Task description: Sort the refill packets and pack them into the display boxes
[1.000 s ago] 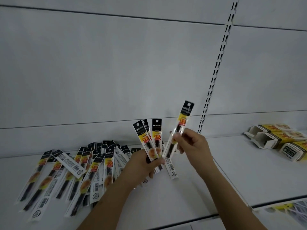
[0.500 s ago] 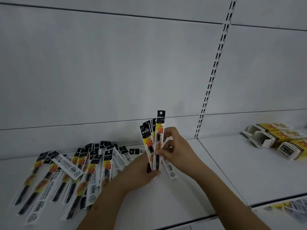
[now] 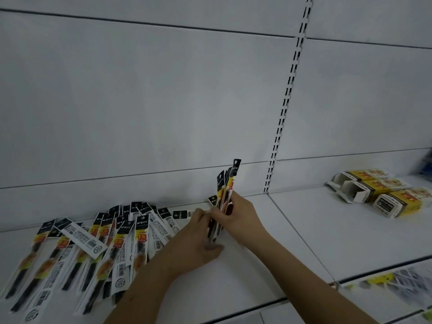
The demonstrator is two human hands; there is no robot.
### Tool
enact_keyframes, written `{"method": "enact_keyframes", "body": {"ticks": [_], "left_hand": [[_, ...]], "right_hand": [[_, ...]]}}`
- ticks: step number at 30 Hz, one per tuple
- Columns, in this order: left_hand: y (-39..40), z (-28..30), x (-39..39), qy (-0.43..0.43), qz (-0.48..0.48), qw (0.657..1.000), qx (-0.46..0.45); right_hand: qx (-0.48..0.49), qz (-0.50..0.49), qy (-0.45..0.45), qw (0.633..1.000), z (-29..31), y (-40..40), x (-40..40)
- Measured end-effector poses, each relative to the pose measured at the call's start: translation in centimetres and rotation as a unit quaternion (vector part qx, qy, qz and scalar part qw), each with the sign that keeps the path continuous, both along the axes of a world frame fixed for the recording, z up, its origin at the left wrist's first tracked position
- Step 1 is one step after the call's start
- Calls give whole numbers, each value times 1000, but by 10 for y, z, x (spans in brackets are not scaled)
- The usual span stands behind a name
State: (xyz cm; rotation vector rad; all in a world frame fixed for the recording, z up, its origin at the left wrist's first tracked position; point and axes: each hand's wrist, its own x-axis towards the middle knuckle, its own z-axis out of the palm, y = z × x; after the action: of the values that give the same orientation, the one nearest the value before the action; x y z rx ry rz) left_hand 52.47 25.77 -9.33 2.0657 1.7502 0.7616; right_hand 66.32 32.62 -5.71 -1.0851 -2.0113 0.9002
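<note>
Both hands, left hand and right hand, curl their fingers round an upright bundle of refill packets, hiding its lower half. Loose packets sprawl left of the fingers; display boxes lie well right across bare shelf.

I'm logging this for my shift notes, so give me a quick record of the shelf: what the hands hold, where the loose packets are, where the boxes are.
left hand: grips the lower part of the bundle
right hand: grips the bundle, held upright
loose packets: spread on the shelf, left of the hands
display boxes: lying on the shelf, far right, apart from both hands
</note>
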Motion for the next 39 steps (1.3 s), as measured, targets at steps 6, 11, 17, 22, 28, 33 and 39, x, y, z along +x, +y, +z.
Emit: {"method": "enact_keyframes", "body": {"ticks": [6,11,17,22,28,33,39], "left_hand": [[4,22,11,-7,3,1000,2],[39,51,77,-11,10,1000,25],[93,48,169,-72,-52,996,-23],[139,35,230,-122,-86,982,-114],[193,30,296,-91,-34,990,-106],[232,30,347,-19,-7,998,-63],[255,26,349,-55,100,993,-32]], "right_hand": [[-19,35,-55,998,10,6,27],[-60,-12,58,996,39,13,86],[-70,-116,67,989,33,36,181],[-101,-97,63,988,23,70,242],[-134,-48,137,980,32,144,319],[-133,-35,121,983,25,205,358],[-54,-98,140,984,33,272,417]]}}
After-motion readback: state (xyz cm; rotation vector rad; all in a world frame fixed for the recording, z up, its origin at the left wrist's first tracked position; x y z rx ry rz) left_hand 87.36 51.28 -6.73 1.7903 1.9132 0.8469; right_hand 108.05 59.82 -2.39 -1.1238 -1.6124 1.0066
